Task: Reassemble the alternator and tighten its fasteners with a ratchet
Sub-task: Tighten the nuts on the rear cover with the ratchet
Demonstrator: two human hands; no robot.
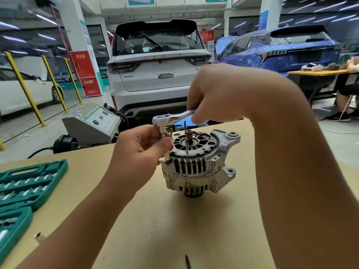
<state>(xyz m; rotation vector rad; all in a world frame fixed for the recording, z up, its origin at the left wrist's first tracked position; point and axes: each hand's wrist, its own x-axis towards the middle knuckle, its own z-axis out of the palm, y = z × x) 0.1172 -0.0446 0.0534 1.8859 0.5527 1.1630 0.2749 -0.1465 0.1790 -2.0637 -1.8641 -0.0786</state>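
— Right hand (pixel 217 94), upper centre of the frame: what has it got?
— Its fingers are curled round the handle of the ratchet (pixel 171 119), gripping it from above. The chrome head of the tool points toward the left, just above the other hand.

— And the left hand (pixel 139 148)?
— It sits at mid-frame, thumb and fingers pinching the extension and socket (pixel 165 146) that drop straight down from the ratchet head. The lower end of the socket stands on the left edge of the alternator (pixel 198 164), at its upper rim.

— Where is the alternator itself?
— Centre of the frame, standing on the tan tabletop (pixel 174 230), pulley end down as far as I can see. Its open top shows a bearing with a brown-ended shaft (pixel 188 135) in the middle and thin studs rising beside it. Mounting ears stick out on its right side.

— Anything else on the table?
— A green socket-set case (pixel 25 183) lies open at the lower left, rows of bits in it. A small dark screw or bit (pixel 188 262) lies near the bottom edge, and a small metal sleeve (pixel 38 236) near the lower left.

— Behind the table?
— A white SUV (pixel 157 66) at upper centre, a blue car (pixel 281 49) at upper right, and a grey machine (pixel 93 125) on the floor to the left.
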